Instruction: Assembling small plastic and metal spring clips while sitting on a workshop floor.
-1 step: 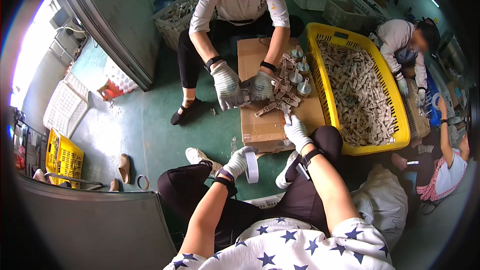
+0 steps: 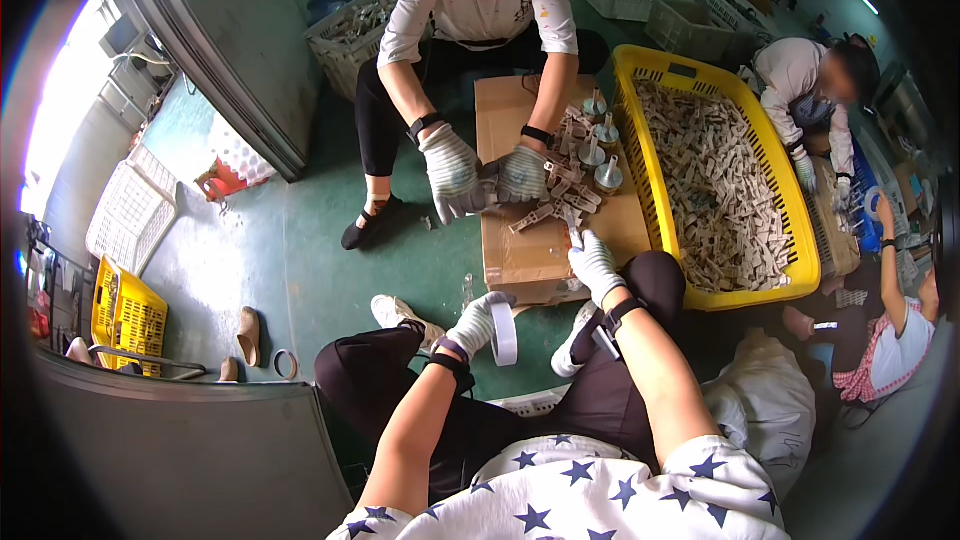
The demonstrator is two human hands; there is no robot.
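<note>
My left hand (image 2: 474,327), in a striped knit glove, is closed on a white ring (image 2: 504,332) that looks like a roll of tape, held over the floor between my knees. At the near edge of a cardboard box (image 2: 525,252), my gloved right hand (image 2: 597,270) pinches a pale, narrow clip-like piece (image 2: 573,223). Beyond its fingertips lies a loose pile of beige clip-like pieces (image 2: 566,165). Several pale funnel-shaped objects (image 2: 608,176) stand upright beside the pile. Across the box, a co-worker's gloved hands (image 2: 485,176) meet around something I cannot make out.
Right of the box, a yellow crate (image 2: 642,165) holds many beige pieces. A white sack (image 2: 765,405) sits by my right leg. Other people work at the far right. A metal panel (image 2: 200,440) fills the lower left; slippers (image 2: 249,337) lie behind it.
</note>
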